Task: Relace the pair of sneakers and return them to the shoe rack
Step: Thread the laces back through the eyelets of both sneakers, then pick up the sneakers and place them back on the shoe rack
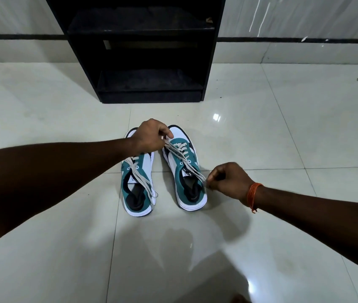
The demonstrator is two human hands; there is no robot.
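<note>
Two teal-and-white sneakers stood side by side on the tiled floor, toes pointing away from the person, heels nearest. The left hand was curled shut, pinching the white lace of the right sneaker near its toe end — fingertips pressed together on the strand just above the lowest eyelets. This hand reached across the toe of the left sneaker, hiding most of its front part.

The right hand was also closed, thumb and fingers nipping the other end of the same lace just beside the right sneaker's collar, on its outer side. The lace ran taut between the two hands, diagonally over the tongue. An orange thread band circled the right wrist.

The left sneaker sat below and behind the left hand, its lace loose, the ends trailing over the heel opening and outer edge, touched by neither hand.

Beyond the left hand, well apart from the shoes, stood the black shoe rack against the wall — two shelves visible, both dark; contents could not be made out. Shadows of both arms fell on the floor nearest the person.
</note>
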